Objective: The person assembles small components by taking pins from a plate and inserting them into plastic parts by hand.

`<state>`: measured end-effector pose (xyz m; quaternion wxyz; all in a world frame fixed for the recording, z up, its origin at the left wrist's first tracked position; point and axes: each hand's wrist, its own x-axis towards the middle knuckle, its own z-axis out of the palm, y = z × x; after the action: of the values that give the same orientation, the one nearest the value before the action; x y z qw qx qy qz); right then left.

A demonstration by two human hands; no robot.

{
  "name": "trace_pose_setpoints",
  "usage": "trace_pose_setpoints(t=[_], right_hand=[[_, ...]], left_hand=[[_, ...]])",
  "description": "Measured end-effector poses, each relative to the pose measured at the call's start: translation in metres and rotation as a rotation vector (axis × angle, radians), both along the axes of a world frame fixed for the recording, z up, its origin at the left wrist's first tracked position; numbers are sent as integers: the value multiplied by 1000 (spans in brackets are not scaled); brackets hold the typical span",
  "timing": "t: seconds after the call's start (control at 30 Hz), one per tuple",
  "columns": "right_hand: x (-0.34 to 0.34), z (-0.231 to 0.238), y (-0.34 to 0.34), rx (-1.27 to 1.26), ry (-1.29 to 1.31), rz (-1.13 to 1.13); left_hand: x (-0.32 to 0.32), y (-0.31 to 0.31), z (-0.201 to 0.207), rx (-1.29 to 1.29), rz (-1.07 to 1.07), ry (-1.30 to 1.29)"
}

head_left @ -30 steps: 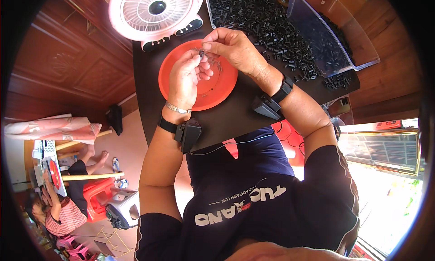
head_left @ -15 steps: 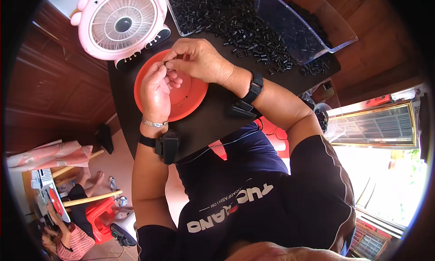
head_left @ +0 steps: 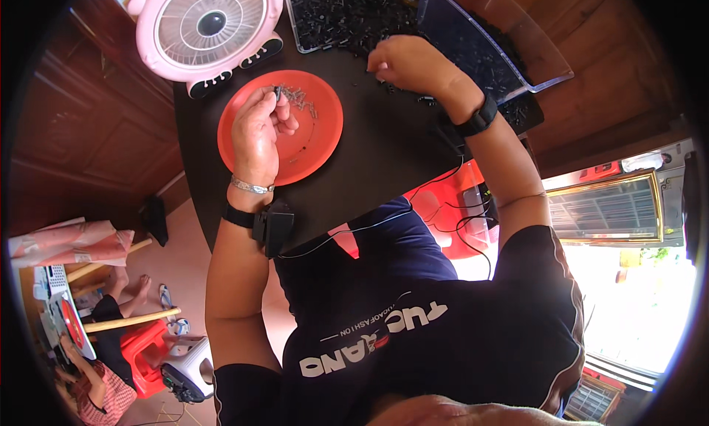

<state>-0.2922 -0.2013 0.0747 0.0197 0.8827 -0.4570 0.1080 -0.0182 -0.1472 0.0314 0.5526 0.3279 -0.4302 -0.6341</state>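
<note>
My left hand [head_left: 256,134] is over an orange-red round plate [head_left: 325,149], its thumb and forefinger closed on a small black cylindrical part [head_left: 278,93]. Beside those fingertips, several small silvery metal pieces [head_left: 299,99] lie in the plate. At the near edge of a large heap of small black cylindrical parts [head_left: 347,16], my right hand [head_left: 412,65] has its fingers bent inward. What its fingertips hold, if anything, is hidden.
A pink animal-shaped fan [head_left: 212,24] stands at the back left of the dark table [head_left: 369,149]. A clear plastic bin [head_left: 509,71] lies tilted at the back right among black parts. Thin cables [head_left: 347,229] run near my lap. Another person [head_left: 103,385] sits at far left.
My right hand has moved away from the left hand, rightward to the heap of black parts. The left hand stays over the plate, where the silvery pieces now show.
</note>
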Motion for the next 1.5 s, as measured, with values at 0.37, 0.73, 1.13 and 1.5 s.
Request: trace_pose_setpoints(t=[0.37, 0.73, 1.13, 1.5], right_hand=[[1, -28, -8, -147, 278, 81], [62, -6, -9, 800, -1076, 173], [96, -27, 8, 825, -1258, 248], [94, -22, 17, 584, -1187, 153]], left_hand=[[-1, 1, 0, 7, -3, -44], [-7, 6, 2, -21, -70, 11], [-7, 3, -2, -21, -111, 149], [-14, 4, -6, -100, 95, -141]])
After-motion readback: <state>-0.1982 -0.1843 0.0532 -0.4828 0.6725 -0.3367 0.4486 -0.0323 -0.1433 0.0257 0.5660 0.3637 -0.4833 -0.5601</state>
